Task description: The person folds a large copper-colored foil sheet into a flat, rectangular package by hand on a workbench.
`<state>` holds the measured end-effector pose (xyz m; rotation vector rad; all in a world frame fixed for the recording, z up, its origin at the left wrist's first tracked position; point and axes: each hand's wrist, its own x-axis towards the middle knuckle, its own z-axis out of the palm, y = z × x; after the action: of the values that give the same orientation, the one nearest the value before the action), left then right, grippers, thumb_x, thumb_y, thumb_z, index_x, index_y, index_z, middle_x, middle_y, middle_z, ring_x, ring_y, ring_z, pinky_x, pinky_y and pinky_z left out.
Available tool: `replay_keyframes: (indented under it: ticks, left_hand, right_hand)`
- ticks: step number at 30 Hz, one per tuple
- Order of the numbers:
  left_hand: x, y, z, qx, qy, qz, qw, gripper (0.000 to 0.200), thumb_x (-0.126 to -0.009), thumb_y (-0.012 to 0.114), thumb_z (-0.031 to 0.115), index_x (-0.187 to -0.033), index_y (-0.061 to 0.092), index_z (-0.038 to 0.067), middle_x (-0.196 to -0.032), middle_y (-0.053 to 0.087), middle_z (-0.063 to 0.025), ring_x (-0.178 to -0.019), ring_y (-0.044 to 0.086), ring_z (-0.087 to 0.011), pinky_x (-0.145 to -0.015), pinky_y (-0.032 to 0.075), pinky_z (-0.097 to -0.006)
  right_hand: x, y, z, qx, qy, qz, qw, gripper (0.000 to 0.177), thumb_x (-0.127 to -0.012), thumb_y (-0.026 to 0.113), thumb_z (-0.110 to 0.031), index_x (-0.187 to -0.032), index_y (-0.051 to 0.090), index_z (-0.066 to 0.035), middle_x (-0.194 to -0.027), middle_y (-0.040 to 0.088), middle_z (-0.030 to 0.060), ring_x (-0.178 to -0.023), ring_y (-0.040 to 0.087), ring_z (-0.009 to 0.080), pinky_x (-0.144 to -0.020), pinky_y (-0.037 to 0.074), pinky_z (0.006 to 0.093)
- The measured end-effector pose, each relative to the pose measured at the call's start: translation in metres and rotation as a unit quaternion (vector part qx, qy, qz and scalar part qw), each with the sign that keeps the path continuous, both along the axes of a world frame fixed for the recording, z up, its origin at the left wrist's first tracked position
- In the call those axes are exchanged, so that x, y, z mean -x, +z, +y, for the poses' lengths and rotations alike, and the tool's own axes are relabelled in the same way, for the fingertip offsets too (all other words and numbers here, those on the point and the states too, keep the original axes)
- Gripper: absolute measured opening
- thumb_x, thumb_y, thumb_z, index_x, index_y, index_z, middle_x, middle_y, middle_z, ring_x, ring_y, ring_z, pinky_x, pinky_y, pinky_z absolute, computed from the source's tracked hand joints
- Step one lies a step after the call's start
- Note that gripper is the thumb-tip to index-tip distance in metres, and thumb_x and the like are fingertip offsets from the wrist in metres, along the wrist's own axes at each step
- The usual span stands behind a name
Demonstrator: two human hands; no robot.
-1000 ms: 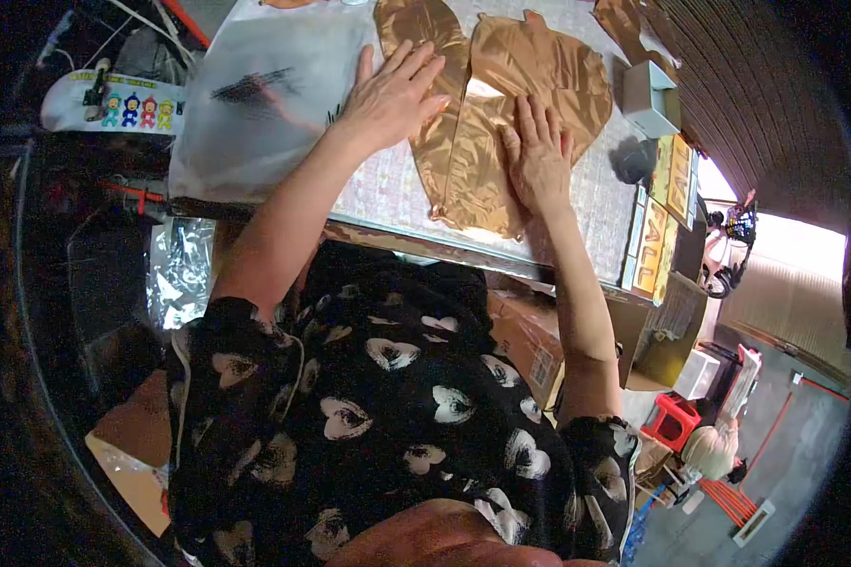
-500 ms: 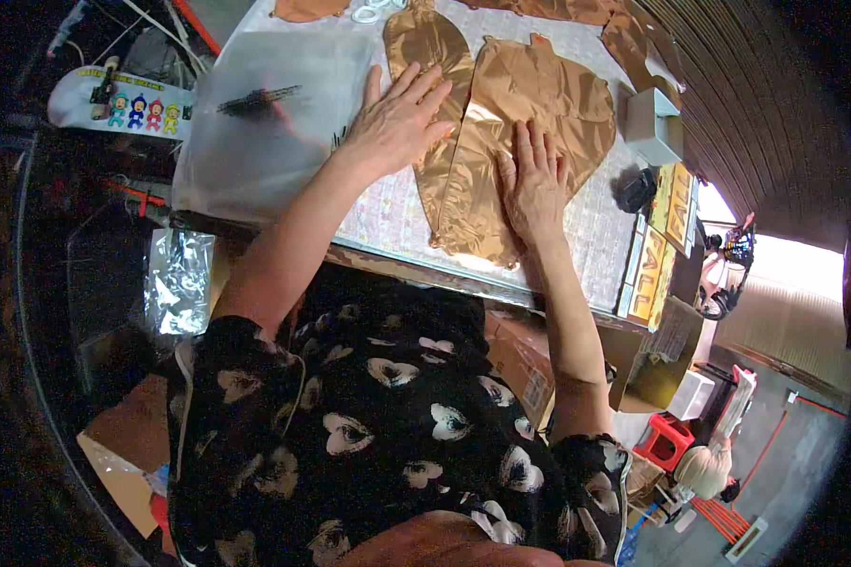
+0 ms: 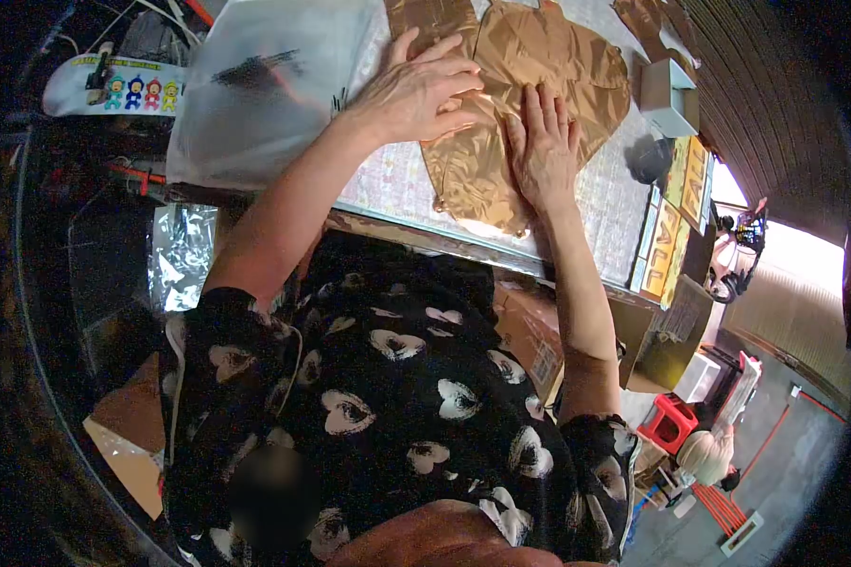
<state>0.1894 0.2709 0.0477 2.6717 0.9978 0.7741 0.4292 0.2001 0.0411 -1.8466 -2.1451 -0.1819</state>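
A shiny copper-brown foil piece (image 3: 596, 80) lies flat and wrinkled on the patterned table cover (image 3: 388, 180). My right hand (image 3: 545, 156) rests on its lower middle, palm down with fingers stretched out. My left hand (image 3: 421, 94) is over the left part of the foil, its fingers apart and slightly bent; the fingertips touch or hover just above the foil. A second long foil strip shows behind my left hand. To the left of that hand lies a stack of clear plastic bags (image 3: 265, 113) with a dark printed mark.
A small white box (image 3: 669, 99) and a dark round object (image 3: 649, 159) stand right of the foil. Yellow lettered boxes (image 3: 667, 250) line the right edge. More foil lies at the back right. Below right are cardboard and a red stool (image 3: 668, 422).
The view has shifted, so the table sits higher in it. The fingers of my left hand have bent and moved nearer my right hand, which stays flat on the foil.
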Motion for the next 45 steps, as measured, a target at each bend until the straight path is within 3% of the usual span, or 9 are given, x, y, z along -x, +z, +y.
replay_keyframes:
  ticks: [12, 22, 30, 33, 34, 35, 39, 42, 45]
  left_hand:
    - [0.002, 0.009, 0.003, 0.031, -0.006, 0.019, 0.999, 0.043, -0.089, 0.076, 0.038, -0.127, 0.069, 0.018, -0.144, 0.060, -0.0034, -0.148, 0.042, -0.0293, -0.122, 0.019, -0.0573]
    - [-0.014, 0.025, 0.008, 0.004, -0.011, 0.114, 0.993, 0.045, -0.093, 0.070, 0.037, -0.132, 0.066, 0.015, -0.136, 0.061, -0.0040, -0.144, 0.043, -0.0318, -0.117, 0.023, -0.0651]
    - [-0.015, 0.042, 0.011, 0.033, -0.031, 0.147, 0.988, 0.051, -0.093, 0.072, 0.038, -0.135, 0.062, 0.011, -0.140, 0.058, -0.0102, -0.145, 0.043, -0.0351, -0.116, 0.026, -0.0647]
    - [-0.016, 0.051, 0.018, -0.034, -0.079, 0.113, 0.990, 0.045, -0.092, 0.073, 0.035, -0.128, 0.067, 0.008, -0.133, 0.062, -0.0119, -0.136, 0.052, -0.0349, -0.111, 0.037, -0.0563]
    - [-0.020, 0.055, 0.025, 0.006, -0.086, 0.110, 0.990, 0.038, -0.092, 0.073, 0.031, -0.121, 0.070, 0.006, -0.128, 0.065, -0.0126, -0.128, 0.057, -0.0341, -0.107, 0.043, -0.0504]
    - [-0.031, 0.059, 0.033, 0.047, -0.090, 0.110, 0.989, 0.032, -0.092, 0.073, 0.027, -0.114, 0.072, 0.004, -0.123, 0.067, -0.0133, -0.120, 0.063, -0.0332, -0.102, 0.048, -0.0446]
    - [-0.116, 0.106, 0.045, -0.023, -0.133, 0.001, 0.991, 0.015, -0.091, 0.071, 0.020, -0.102, 0.074, 0.010, -0.106, 0.070, -0.0047, -0.097, 0.068, -0.0266, -0.086, 0.048, -0.0448]
    - [-0.211, 0.132, 0.062, -0.088, -0.205, -0.046, 0.974, 0.014, -0.091, 0.071, 0.014, -0.100, 0.074, 0.004, -0.102, 0.070, -0.0101, -0.097, 0.068, -0.0319, -0.083, 0.052, -0.0442]
    - [-0.320, 0.129, 0.085, -0.124, -0.246, -0.035, 0.961, 0.013, -0.088, 0.069, 0.013, -0.098, 0.076, 0.008, -0.101, 0.071, -0.0085, -0.097, 0.068, -0.0319, -0.081, 0.052, -0.0447]
  right_hand:
    - [-0.001, 0.003, -0.002, -0.004, 0.013, 0.000, 1.000, 0.058, -0.107, 0.052, -0.038, -0.154, 0.045, -0.006, -0.159, 0.044, 0.0178, -0.148, 0.037, 0.0386, -0.119, 0.026, 0.0546]
    - [-0.002, 0.000, -0.004, -0.016, 0.018, 0.003, 1.000, 0.059, -0.106, 0.053, -0.038, -0.155, 0.044, -0.006, -0.159, 0.043, 0.0177, -0.146, 0.038, 0.0397, -0.119, 0.026, 0.0557]
    - [-0.005, 0.005, -0.002, -0.026, 0.001, 0.091, 0.995, 0.054, -0.103, 0.058, -0.033, -0.148, 0.051, -0.004, -0.156, 0.047, 0.0193, -0.146, 0.039, 0.0397, -0.120, 0.025, 0.0581]
    - [-0.004, 0.056, -0.024, -0.058, 0.019, 0.201, 0.978, 0.050, -0.100, 0.062, -0.029, -0.141, 0.057, -0.001, -0.147, 0.054, 0.0238, -0.142, 0.045, 0.0409, -0.120, 0.028, 0.0586]
    - [-0.008, 0.079, -0.036, -0.037, 0.045, 0.236, 0.970, 0.049, -0.100, 0.063, -0.028, -0.140, 0.057, 0.000, -0.146, 0.055, 0.0238, -0.142, 0.046, 0.0405, -0.120, 0.030, 0.0589]
    - [-0.016, 0.091, -0.046, -0.038, 0.073, 0.250, 0.965, 0.048, -0.100, 0.064, -0.027, -0.140, 0.058, 0.000, -0.145, 0.056, 0.0231, -0.140, 0.048, 0.0397, -0.120, 0.031, 0.0588]
    - [-0.056, 0.121, -0.086, -0.041, 0.126, 0.288, 0.948, 0.040, -0.097, 0.069, -0.016, -0.133, 0.063, -0.001, -0.136, 0.064, 0.0189, -0.131, 0.058, 0.0368, -0.119, 0.035, 0.0562]
    - [-0.097, 0.137, -0.105, -0.048, 0.139, 0.298, 0.943, 0.033, -0.094, 0.071, -0.010, -0.125, 0.067, 0.000, -0.124, 0.070, 0.0176, -0.118, 0.066, 0.0360, -0.110, 0.046, 0.0502]
    - [-0.134, 0.138, -0.121, -0.025, 0.067, 0.315, 0.947, 0.028, -0.094, 0.072, -0.007, -0.121, 0.069, 0.000, -0.115, 0.073, 0.0176, -0.106, 0.070, 0.0347, -0.096, 0.055, 0.0442]
